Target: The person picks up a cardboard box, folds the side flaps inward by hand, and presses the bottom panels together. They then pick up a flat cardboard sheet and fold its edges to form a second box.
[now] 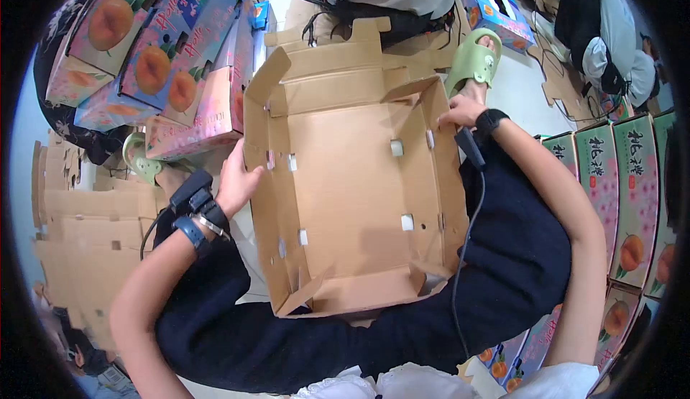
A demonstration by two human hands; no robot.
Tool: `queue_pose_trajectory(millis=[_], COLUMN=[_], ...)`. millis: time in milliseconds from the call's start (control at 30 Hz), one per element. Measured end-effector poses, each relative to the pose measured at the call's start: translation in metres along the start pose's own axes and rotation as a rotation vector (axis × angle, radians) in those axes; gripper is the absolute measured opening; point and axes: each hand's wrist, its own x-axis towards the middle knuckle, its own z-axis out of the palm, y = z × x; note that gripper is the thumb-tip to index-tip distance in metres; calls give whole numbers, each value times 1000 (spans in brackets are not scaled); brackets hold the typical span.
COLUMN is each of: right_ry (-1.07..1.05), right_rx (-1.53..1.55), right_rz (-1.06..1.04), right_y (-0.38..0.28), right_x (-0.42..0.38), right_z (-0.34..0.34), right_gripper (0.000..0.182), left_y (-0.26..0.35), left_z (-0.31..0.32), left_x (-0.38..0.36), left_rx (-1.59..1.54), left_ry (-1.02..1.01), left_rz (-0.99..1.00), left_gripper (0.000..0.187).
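- We see the left hand [239, 180] clasped on the left wall of the half-folded brown corrugated cardboard box [352, 183], thumb inside, fingers curled round the outside of the panel.
- The right hand [460, 111] pinches the top edge of the right wall near the far corner, fingertips bent over the rim.
- The box is an open tray of plain unprinted cardboard, with small rectangular slots along the creases of its floor and its corner flaps partly tucked.
- Its long axis runs away from us, from the lap toward the feet, open face up; the near end wall sits low, the far end carries a tall notched flap.
- It rests across the dark blue trousers [517, 255], held between the two hands, one on each long side.
- Beyond the far right corner lies a pale green sandal [474, 61].
- To the left leans a stack of finished pink and blue printed peach boxes [154, 68]; flat cardboard blanks [86, 241] lie below them.
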Motion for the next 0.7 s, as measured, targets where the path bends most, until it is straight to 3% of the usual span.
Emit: queue_pose_trajectory(millis=[33, 67, 200, 300, 333, 433, 500, 633, 667, 700], right_ry=[0, -82, -51, 70, 26, 53, 95, 176, 213, 254], right_rx=[130, 117, 217, 219, 273, 390, 442, 471, 508, 546], right_rz=[-107, -45, -25, -100, -21, -93, -141, -180, -273, -367], right_y=[0, 0, -21, -31, -31, -34, -31, -34, -37, -40], right_x=[-5, -10, -59, -90, -95, -123, -148, -175, -180, -185], right_z=[1, -4, -20, -28, -31, -33, -36, -43, -46, -49], right_gripper=[36, 38, 43, 39, 35, 31, 28, 30, 32, 33], left_y=[5, 8, 38, 64, 71, 98, 126, 150, 153, 154], left_z=[-2, -3, -13, -30, -37, -50, -59, -71, -75, -81], left_x=[-7, -13, -34, -55, -62, -85, -109, -133, -136, -140], left_rx=[-24, -26, -202, -194, -195, -203, -405, -482, -455, -421], left_ry=[16, 18, 47, 101, 112, 136, 165, 246, 244, 203], left_rz=[40, 33, 36, 53, 56, 125, 50, 53, 123, 76], left_gripper=[51, 50, 54, 52, 52, 52, 52, 52, 54, 71])
